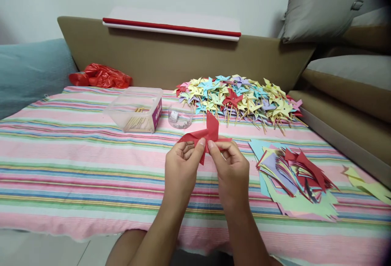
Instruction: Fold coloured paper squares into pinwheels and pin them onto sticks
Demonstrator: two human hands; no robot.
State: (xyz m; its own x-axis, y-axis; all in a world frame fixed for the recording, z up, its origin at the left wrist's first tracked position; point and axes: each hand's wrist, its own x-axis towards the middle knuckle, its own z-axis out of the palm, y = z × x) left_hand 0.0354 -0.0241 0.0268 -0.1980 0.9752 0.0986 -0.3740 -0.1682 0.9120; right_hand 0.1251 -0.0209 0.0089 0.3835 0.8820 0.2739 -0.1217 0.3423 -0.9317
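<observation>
Striped cloth [76, 168] covers surface, brown sofa [183, 58] behind; left hand [180, 172], right hand [232, 172] both pinch red paper [210, 129]

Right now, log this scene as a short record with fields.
Left hand: pinches the red paper pinwheel, which is partly folded
Right hand: pinches the same pinwheel near its centre
Surface: striped cloth
Beyond the hands: pile of finished pinwheels on sticks
Right of the hands: stack of cut coloured paper
Left of the pile: clear plastic box holding wooden sticks, with a small clear cup beside it
Far left: red plastic bag
</observation>
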